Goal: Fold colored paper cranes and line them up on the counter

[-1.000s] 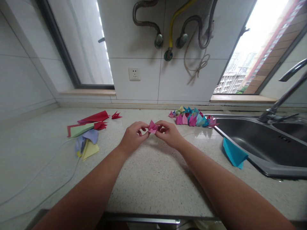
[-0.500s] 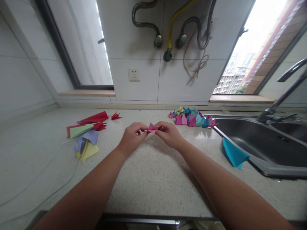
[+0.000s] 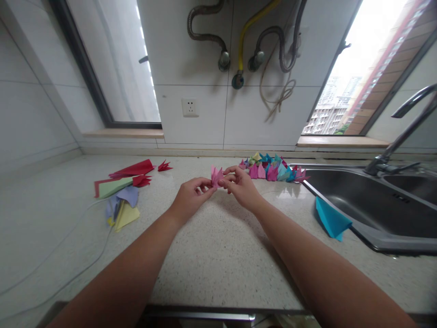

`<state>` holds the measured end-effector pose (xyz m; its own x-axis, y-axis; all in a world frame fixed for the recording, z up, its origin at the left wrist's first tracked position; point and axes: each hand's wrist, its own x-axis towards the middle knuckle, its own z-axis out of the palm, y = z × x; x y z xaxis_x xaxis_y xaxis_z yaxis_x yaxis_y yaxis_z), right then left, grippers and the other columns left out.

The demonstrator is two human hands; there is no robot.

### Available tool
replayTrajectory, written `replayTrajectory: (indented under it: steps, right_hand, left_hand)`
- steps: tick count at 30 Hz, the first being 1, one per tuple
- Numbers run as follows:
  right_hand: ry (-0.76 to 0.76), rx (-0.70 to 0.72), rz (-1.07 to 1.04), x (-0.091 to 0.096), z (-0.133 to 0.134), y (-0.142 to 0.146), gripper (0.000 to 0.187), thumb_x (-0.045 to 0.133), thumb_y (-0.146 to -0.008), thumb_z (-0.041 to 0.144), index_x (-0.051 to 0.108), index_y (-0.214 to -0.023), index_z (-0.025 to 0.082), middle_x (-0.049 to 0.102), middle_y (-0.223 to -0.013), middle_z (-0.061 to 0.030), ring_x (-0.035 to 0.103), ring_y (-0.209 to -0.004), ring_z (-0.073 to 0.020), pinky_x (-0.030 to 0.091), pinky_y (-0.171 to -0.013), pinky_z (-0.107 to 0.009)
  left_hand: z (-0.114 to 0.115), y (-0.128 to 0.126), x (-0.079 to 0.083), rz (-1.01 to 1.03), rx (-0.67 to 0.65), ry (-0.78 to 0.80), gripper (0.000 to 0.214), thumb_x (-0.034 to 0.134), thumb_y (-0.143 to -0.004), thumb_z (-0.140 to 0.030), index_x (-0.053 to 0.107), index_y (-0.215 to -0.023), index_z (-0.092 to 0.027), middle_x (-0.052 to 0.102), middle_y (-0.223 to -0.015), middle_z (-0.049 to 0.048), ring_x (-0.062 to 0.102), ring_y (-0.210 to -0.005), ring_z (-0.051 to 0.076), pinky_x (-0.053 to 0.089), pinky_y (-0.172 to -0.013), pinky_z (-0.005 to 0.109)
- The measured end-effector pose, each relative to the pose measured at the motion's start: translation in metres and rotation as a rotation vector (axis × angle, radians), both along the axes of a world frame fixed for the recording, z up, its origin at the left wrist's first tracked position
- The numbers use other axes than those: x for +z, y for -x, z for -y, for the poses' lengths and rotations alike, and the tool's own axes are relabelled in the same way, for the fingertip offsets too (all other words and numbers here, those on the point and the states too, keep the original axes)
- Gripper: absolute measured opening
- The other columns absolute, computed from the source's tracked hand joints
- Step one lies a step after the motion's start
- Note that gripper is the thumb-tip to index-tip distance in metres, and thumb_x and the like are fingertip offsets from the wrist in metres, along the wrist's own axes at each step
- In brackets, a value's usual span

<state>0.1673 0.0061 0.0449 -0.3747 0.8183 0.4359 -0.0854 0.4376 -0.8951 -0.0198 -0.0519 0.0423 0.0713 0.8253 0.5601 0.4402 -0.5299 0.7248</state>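
Observation:
A small pink folded paper piece [image 3: 216,176] is held upright between both hands, just above the speckled countertop [image 3: 211,255]. My left hand [image 3: 189,197] pinches its lower left side with thumb and fingers closed. My right hand [image 3: 241,187] pinches it from the right, fingers curled around it. Behind my right hand lies a pile of several finished folded pieces [image 3: 273,171] in pink, teal and yellow.
Flat coloured paper sheets [image 3: 120,193] and two small red folded pieces [image 3: 164,166] lie at the left. A blue folded paper [image 3: 331,220] rests on the rim of the steel sink [image 3: 372,202] at the right, under a tap [image 3: 399,136]. A white cable [image 3: 68,255] crosses the counter's left side.
The pink piece has been turned from lying flat between the fingers to standing upright, and both hands have shifted slightly away from me and to the right.

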Motion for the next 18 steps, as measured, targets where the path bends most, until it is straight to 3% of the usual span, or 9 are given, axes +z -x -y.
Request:
replayTrajectory:
  steps: [4,12,18]
  right_hand:
    - [-0.028,0.007,0.010,-0.004,0.001,0.003,0.034,0.069,-0.082,0.042,0.042,-0.090,0.024,0.057,-0.071,0.0057,0.055,-0.062,-0.0116,0.043,-0.049,-0.021]
    - [-0.114,0.051,0.161,-0.002,0.009,0.004,0.022,0.057,-0.091,0.043,0.055,-0.094,0.021,0.056,-0.086,-0.0011,0.056,-0.074,-0.0132,0.050,-0.054,-0.023]
    - [-0.108,0.107,0.132,0.002,0.012,0.004,0.027,0.065,-0.086,0.044,0.057,-0.099,0.021,0.059,-0.092,-0.0032,0.057,-0.081,-0.0147,0.050,-0.055,-0.022]
  left_hand:
    - [0.001,0.000,0.001,0.010,-0.010,0.000,0.024,0.071,-0.083,-0.041,0.072,-0.095,-0.021,0.070,-0.084,0.0024,0.057,-0.069,0.014,0.044,-0.061,0.026]
    - [-0.001,0.001,0.001,0.042,-0.037,-0.047,0.026,0.069,-0.085,-0.037,0.066,-0.106,-0.022,0.068,-0.102,0.0047,0.057,-0.076,0.014,0.045,-0.062,0.025]
    - [-0.002,0.000,0.000,0.052,-0.060,-0.073,0.031,0.070,-0.083,-0.038,0.064,-0.109,-0.023,0.064,-0.111,0.0071,0.061,-0.085,0.017,0.047,-0.058,0.023]
